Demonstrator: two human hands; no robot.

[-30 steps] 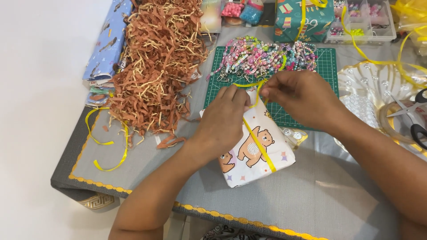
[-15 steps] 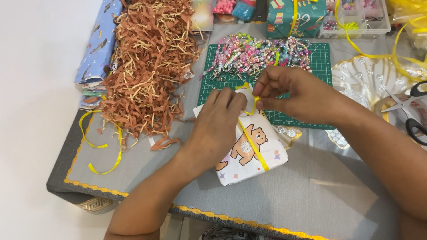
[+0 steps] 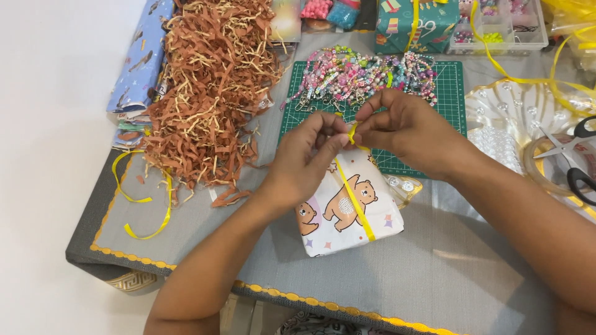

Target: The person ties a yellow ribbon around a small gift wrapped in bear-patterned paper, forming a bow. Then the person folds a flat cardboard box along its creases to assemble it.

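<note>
Glossy yellow ribbon (image 3: 355, 200) (thin, flat) between both hands (image 3: 310, 162), across bear-print parcel (image 3: 347, 211).

A small parcel (image 3: 347, 208) wrapped in white paper printed with brown bears lies on the grey table cover (image 3: 385, 291), its far end overlapping the near edge of the green cutting mat (image 3: 450, 93). A yellow ribbon (image 3: 355, 201) runs lengthwise over the parcel. Above the parcel's far end, the left hand (image 3: 304, 164) and right hand (image 3: 406, 127) meet, their fingertips pinching the ribbon between them. Left of the parcel sits a heap of brown shredded paper (image 3: 211, 93); scissors (image 3: 574, 161) lie well to its right.
</note>
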